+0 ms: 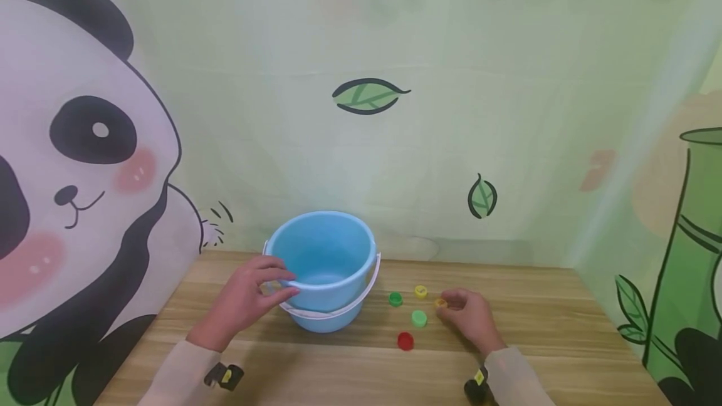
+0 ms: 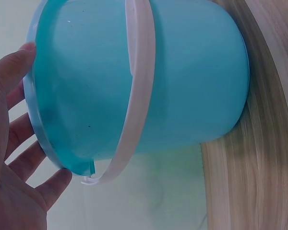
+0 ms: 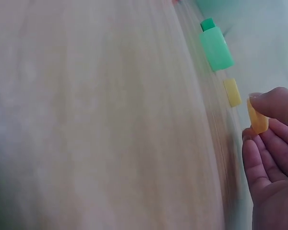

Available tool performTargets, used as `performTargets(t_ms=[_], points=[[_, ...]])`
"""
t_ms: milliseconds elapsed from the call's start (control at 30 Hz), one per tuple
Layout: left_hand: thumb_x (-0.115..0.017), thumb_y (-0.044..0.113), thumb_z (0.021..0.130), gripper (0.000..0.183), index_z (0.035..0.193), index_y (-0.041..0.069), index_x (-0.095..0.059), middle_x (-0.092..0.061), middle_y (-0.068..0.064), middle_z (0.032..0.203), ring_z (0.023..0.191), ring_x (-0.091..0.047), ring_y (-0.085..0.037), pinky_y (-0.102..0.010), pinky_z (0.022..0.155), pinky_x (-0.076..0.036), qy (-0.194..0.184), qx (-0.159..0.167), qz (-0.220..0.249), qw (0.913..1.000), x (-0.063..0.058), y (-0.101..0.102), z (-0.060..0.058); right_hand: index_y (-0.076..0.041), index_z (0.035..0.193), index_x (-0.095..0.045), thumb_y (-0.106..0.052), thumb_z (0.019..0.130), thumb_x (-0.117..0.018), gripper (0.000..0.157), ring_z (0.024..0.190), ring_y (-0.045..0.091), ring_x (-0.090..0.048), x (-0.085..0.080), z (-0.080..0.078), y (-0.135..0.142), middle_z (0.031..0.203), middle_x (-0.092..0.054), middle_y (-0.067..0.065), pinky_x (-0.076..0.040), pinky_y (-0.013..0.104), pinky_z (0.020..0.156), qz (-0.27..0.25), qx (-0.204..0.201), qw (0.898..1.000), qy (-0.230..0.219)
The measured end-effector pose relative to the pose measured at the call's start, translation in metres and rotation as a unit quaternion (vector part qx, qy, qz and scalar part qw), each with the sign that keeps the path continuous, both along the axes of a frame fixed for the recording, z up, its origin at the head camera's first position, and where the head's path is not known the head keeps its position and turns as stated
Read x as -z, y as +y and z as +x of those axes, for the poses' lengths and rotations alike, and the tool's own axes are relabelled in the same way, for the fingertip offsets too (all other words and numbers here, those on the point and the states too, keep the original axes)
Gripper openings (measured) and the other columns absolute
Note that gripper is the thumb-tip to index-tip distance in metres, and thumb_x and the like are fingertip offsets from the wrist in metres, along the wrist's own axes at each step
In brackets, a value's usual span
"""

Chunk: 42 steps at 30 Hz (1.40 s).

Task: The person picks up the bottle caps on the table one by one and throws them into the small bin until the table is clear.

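Observation:
A light blue bucket [image 1: 321, 299] with a white handle [image 1: 333, 314] stands upright on the wooden table. My left hand [image 1: 248, 296] grips its near left rim, the thumb outside and the fingers on the inner side. Between thumb and fingertips my right hand [image 1: 470, 318] pinches an orange bottle cap [image 3: 258, 117], seen raised off the table in the right wrist view. Left of that hand lie a yellow cap [image 1: 420, 292], a dark green cap [image 1: 395, 299], a light green cap [image 1: 419, 318] and a red cap [image 1: 405, 341].
The wooden table [image 1: 350, 368] ends at the back against a pale green printed cloth [image 1: 282, 143]. A large panda is printed on it at the left, bamboo at the right. The bucket's handle hangs down on its near side.

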<state>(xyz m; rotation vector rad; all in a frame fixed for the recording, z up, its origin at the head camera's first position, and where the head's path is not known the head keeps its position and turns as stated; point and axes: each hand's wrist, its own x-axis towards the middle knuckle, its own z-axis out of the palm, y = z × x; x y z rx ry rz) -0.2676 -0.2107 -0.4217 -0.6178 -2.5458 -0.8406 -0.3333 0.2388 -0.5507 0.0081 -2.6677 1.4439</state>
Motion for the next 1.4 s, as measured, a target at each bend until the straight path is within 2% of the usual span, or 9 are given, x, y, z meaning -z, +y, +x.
performTargets(t_ms=[267,500,700,967,1233,1400], points=[[-0.087,0.028,0.082,0.021,0.101,0.020,-0.081,-0.071,0.002,0.109,0.108,-0.064,-0.021,-0.042,0.090,-0.063,-0.003,-0.001,0.000,1.0000,-0.001,0.001,0.000,-0.004,0.116,-0.072,-0.015,0.083,-0.084,0.037,0.104,0.028,-0.073,-0.005,0.005,0.003,0.115,-0.075,0.017,-0.061,0.040,0.092,-0.014,0.000,1.000,0.011],[-0.087,0.029,0.082,0.022,0.102,0.021,-0.081,-0.071,0.001,0.110,0.109,-0.064,-0.022,-0.044,0.090,-0.063,-0.009,-0.006,-0.003,0.9999,-0.001,0.001,-0.001,-0.009,0.119,-0.072,-0.019,0.084,-0.084,0.038,0.109,0.027,-0.072,-0.015,0.011,0.002,0.119,-0.074,0.014,-0.060,0.041,0.095,-0.029,0.009,1.000,-0.004],[-0.087,0.028,0.082,0.022,0.102,0.020,-0.081,-0.071,0.001,0.110,0.108,-0.065,-0.022,-0.043,0.089,-0.063,-0.008,-0.004,0.001,1.0000,-0.001,0.001,-0.001,-0.009,0.118,-0.073,-0.021,0.085,-0.084,0.036,0.109,0.027,-0.071,-0.029,0.017,-0.001,0.119,-0.074,0.012,-0.059,0.041,0.096,-0.025,-0.008,1.000,0.007],[-0.087,0.028,0.083,0.025,0.104,0.017,-0.081,-0.070,0.001,0.111,0.109,-0.064,-0.022,-0.045,0.088,-0.063,-0.019,0.002,0.008,0.9998,-0.001,0.001,-0.001,-0.011,0.120,-0.073,-0.023,0.084,-0.086,0.040,0.110,0.025,-0.072,-0.042,0.020,-0.005,0.119,-0.075,0.009,-0.061,0.036,0.094,-0.017,-0.025,0.999,0.019],[-0.087,0.027,0.082,0.021,0.100,0.020,-0.081,-0.071,0.001,0.108,0.106,-0.065,-0.022,-0.043,0.087,-0.063,0.007,0.001,0.001,1.0000,0.001,0.001,0.000,-0.013,0.118,-0.074,-0.026,0.083,-0.086,0.040,0.105,0.021,-0.073,-0.056,0.025,-0.012,0.118,-0.076,0.007,-0.062,0.032,0.090,-0.024,-0.047,0.998,0.028],[-0.087,0.027,0.082,0.021,0.101,0.019,-0.081,-0.071,0.001,0.109,0.107,-0.065,-0.021,-0.042,0.088,-0.063,0.000,0.001,0.004,1.0000,0.001,0.001,0.001,-0.014,0.119,-0.074,-0.029,0.082,-0.087,0.042,0.104,0.020,-0.073,-0.064,0.028,-0.015,0.117,-0.076,0.006,-0.062,0.029,0.089,-0.025,-0.049,0.998,0.030]])
